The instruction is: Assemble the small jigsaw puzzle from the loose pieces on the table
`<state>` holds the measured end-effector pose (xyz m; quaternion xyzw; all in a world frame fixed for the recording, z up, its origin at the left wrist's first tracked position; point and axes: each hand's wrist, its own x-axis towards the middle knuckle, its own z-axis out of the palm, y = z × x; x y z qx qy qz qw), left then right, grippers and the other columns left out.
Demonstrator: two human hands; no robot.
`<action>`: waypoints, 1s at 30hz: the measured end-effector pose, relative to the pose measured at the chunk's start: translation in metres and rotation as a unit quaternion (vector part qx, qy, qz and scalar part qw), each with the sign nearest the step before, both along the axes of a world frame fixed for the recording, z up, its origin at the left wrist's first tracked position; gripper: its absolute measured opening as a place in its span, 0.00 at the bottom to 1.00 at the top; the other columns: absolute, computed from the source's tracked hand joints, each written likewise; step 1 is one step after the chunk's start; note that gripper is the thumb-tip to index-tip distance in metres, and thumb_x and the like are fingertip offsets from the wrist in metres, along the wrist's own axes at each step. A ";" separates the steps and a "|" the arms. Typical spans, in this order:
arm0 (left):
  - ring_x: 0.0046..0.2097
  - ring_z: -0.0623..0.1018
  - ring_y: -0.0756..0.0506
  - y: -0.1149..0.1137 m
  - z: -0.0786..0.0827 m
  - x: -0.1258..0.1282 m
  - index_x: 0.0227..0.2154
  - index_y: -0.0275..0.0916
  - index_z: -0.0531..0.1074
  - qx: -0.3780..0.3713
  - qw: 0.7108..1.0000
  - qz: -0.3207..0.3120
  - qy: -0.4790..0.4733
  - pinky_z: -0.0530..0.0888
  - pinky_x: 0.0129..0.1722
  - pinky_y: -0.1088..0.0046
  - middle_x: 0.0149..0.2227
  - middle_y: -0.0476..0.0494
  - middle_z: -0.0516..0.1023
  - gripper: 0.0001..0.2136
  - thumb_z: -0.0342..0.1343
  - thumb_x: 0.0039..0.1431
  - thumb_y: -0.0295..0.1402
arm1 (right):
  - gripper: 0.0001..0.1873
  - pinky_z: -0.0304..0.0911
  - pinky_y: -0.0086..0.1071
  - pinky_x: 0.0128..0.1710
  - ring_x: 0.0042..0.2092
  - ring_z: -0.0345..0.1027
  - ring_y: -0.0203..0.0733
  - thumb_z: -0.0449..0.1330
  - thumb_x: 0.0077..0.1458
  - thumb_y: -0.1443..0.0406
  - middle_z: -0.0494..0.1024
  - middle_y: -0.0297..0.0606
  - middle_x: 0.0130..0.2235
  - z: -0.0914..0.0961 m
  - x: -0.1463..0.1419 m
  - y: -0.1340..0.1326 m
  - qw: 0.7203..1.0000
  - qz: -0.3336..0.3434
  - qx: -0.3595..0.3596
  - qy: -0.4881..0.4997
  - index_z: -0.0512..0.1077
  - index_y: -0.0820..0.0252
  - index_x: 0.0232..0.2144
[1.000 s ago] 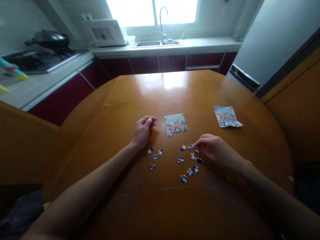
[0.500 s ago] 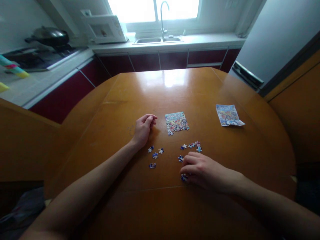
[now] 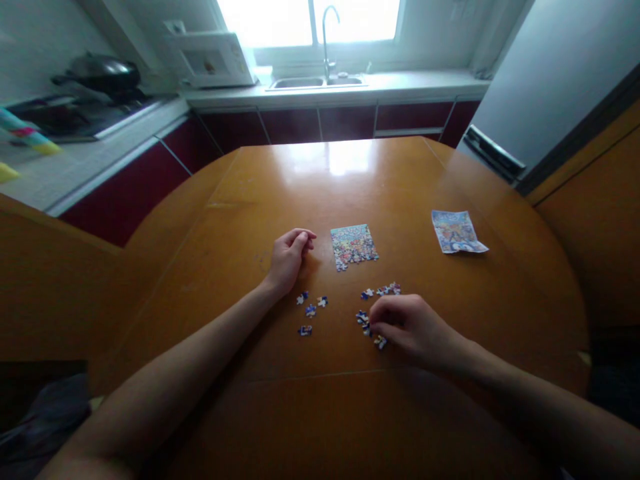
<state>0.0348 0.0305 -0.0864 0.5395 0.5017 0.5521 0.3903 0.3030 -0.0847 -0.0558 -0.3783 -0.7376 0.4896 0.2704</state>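
Note:
A partly built colourful jigsaw lies on the round wooden table. Several loose blue-and-white pieces lie below it in two small groups. My left hand rests on the table left of the jigsaw, fingers curled loosely, and nothing shows in them. My right hand lies over the right-hand group of pieces, fingers bent and pinched at a piece near its fingertips. Whether that piece is lifted I cannot tell.
A printed picture sheet lies at the table's right. Behind the table run a counter with a sink and tap, a white microwave and a wok on the stove. A grey fridge stands at the right.
My right hand went from the upper pieces on the right down and left across the lower pieces, then drew up slightly with the fingers curling in. The left hand stayed still.

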 end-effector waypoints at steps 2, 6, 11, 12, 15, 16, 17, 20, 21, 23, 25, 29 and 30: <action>0.29 0.71 0.49 -0.006 0.007 0.004 0.31 0.36 0.77 0.030 0.998 -0.017 0.061 0.66 0.30 0.74 0.26 0.47 0.74 0.10 0.53 0.62 0.36 | 0.03 0.65 0.30 0.33 0.33 0.71 0.37 0.63 0.58 0.66 0.79 0.35 0.31 -0.002 0.001 0.004 0.996 -0.064 -0.044 0.043 0.76 0.60 0.33; 0.36 0.74 0.46 -0.031 0.027 0.018 0.36 0.40 0.78 0.166 0.948 -0.164 0.214 0.70 0.40 0.69 0.33 0.45 0.79 0.05 0.61 0.59 0.34 | 0.06 0.66 0.31 0.31 0.31 0.70 0.36 0.65 0.55 0.63 0.80 0.36 0.30 -0.001 0.001 0.012 0.985 -0.130 -0.082 0.082 0.77 0.61 0.32; 0.42 0.75 0.44 -0.055 0.036 0.033 0.42 0.45 0.78 0.243 0.872 -0.306 0.296 0.71 0.47 0.63 0.37 0.45 0.81 0.11 0.66 0.56 0.37 | 0.08 0.67 0.32 0.31 0.30 0.71 0.37 0.67 0.53 0.62 0.80 0.37 0.30 0.001 -0.001 0.014 0.980 -0.148 -0.095 0.097 0.78 0.61 0.32; 0.41 0.76 0.44 -0.057 0.035 0.034 0.42 0.45 0.78 0.250 0.867 -0.307 0.302 0.71 0.47 0.63 0.36 0.45 0.81 0.10 0.66 0.56 0.37 | 0.07 0.67 0.32 0.31 0.31 0.71 0.37 0.67 0.53 0.62 0.81 0.37 0.31 0.002 -0.001 0.014 0.980 -0.144 -0.096 0.100 0.78 0.61 0.32; 0.38 0.76 0.45 -0.060 0.031 0.037 0.40 0.45 0.78 0.264 0.857 -0.310 0.316 0.71 0.45 0.65 0.35 0.46 0.81 0.08 0.64 0.58 0.36 | 0.06 0.68 0.32 0.32 0.31 0.71 0.37 0.67 0.54 0.62 0.80 0.37 0.31 0.002 -0.002 0.013 0.981 -0.131 -0.096 0.108 0.78 0.60 0.32; 0.38 0.76 0.45 -0.061 0.030 0.037 0.39 0.46 0.78 0.267 0.853 -0.310 0.324 0.71 0.44 0.65 0.35 0.46 0.81 0.06 0.63 0.59 0.36 | 0.06 0.68 0.32 0.32 0.31 0.71 0.37 0.67 0.54 0.62 0.80 0.36 0.31 0.002 -0.002 0.012 0.981 -0.126 -0.096 0.110 0.78 0.60 0.32; 0.38 0.76 0.45 -0.062 0.030 0.038 0.38 0.46 0.78 0.269 0.850 -0.309 0.331 0.71 0.44 0.65 0.35 0.46 0.81 0.05 0.63 0.59 0.36 | 0.06 0.68 0.32 0.33 0.32 0.71 0.37 0.67 0.54 0.62 0.80 0.36 0.31 0.002 -0.003 0.012 0.981 -0.123 -0.097 0.113 0.78 0.60 0.32; 0.38 0.75 0.45 -0.064 0.028 0.038 0.36 0.45 0.78 0.277 0.847 -0.295 0.345 0.70 0.42 0.66 0.34 0.46 0.81 0.04 0.63 0.60 0.37 | 0.07 0.70 0.34 0.36 0.34 0.73 0.38 0.67 0.54 0.63 0.80 0.37 0.33 0.001 -0.005 0.010 0.980 -0.106 -0.106 0.128 0.77 0.60 0.34; 0.38 0.75 0.45 -0.065 0.027 0.038 0.35 0.45 0.78 0.280 0.846 -0.293 0.346 0.69 0.42 0.66 0.34 0.46 0.81 0.05 0.63 0.59 0.38 | 0.07 0.70 0.34 0.37 0.35 0.73 0.38 0.67 0.54 0.63 0.80 0.37 0.34 0.001 -0.006 0.009 0.980 -0.099 -0.108 0.136 0.77 0.60 0.35; 0.37 0.75 0.45 -0.064 0.026 0.038 0.35 0.43 0.77 0.283 0.847 -0.299 0.337 0.70 0.41 0.66 0.33 0.46 0.80 0.08 0.65 0.58 0.40 | 0.07 0.70 0.34 0.38 0.36 0.73 0.38 0.67 0.54 0.63 0.80 0.37 0.35 -0.001 -0.007 0.008 0.979 -0.089 -0.108 0.147 0.77 0.60 0.36; 0.38 0.75 0.45 -0.063 0.026 0.038 0.39 0.42 0.76 0.271 0.853 -0.320 0.311 0.71 0.41 0.67 0.34 0.45 0.80 0.12 0.66 0.57 0.41 | 0.08 0.70 0.34 0.38 0.36 0.73 0.38 0.67 0.54 0.63 0.80 0.37 0.35 -0.003 -0.007 0.008 0.978 -0.086 -0.110 0.156 0.76 0.60 0.37; 0.39 0.76 0.47 -0.064 0.026 0.040 0.46 0.39 0.75 0.249 0.857 -0.369 0.258 0.74 0.41 0.69 0.37 0.41 0.80 0.09 0.60 0.64 0.33 | 0.14 0.70 0.32 0.38 0.37 0.73 0.36 0.68 0.53 0.64 0.79 0.35 0.35 -0.005 -0.007 0.008 0.969 -0.095 -0.135 0.185 0.73 0.58 0.42; 0.38 0.77 0.47 -0.065 0.027 0.041 0.46 0.40 0.76 0.247 0.859 -0.373 0.250 0.74 0.39 0.69 0.37 0.41 0.80 0.08 0.58 0.65 0.31 | 0.17 0.70 0.32 0.39 0.36 0.73 0.36 0.69 0.52 0.64 0.78 0.34 0.35 -0.006 -0.008 0.008 0.966 -0.101 -0.141 0.193 0.72 0.58 0.44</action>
